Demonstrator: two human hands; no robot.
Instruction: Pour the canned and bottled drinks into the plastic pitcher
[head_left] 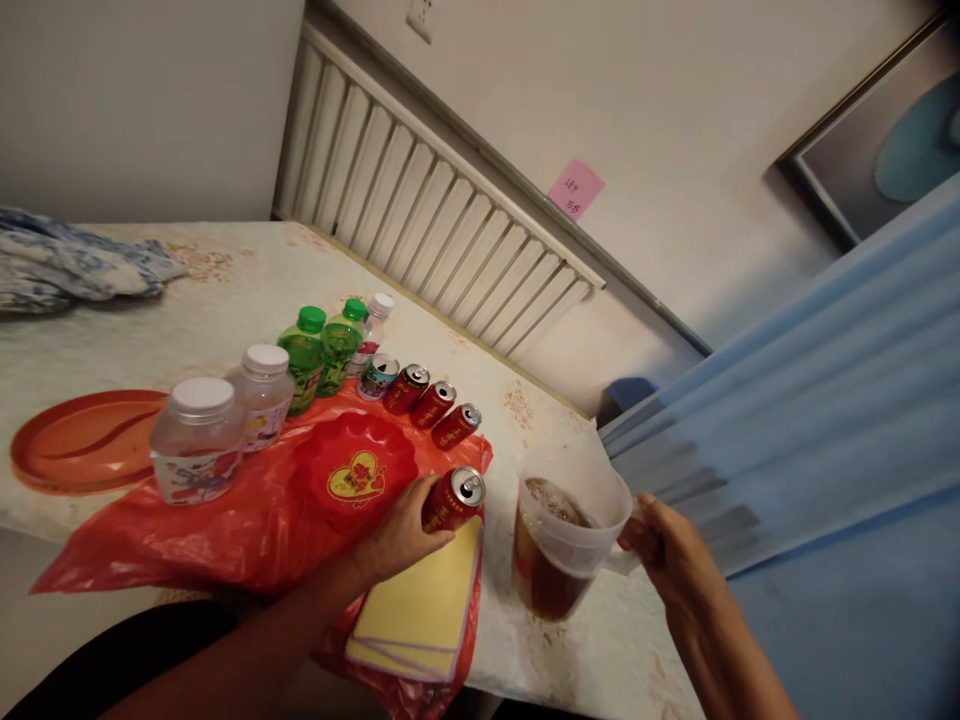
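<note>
Over the desk (240,315), my left hand (397,537) grips a red can (448,503), my right hand (671,550) a jug (551,572); I should keep both level.

Two bare hands (409,532), bare wrists (688,590), slim bare forearms (300,625)

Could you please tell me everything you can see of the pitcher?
The pitcher is translucent, seemingly plastic and lidless. Brown liquid, bubbly on top, fills it partway. The right hand grips its handle. It seems to rest on the floral tablecloth beside the red plastic bag; any slight tilt is hard to judge.
</note>
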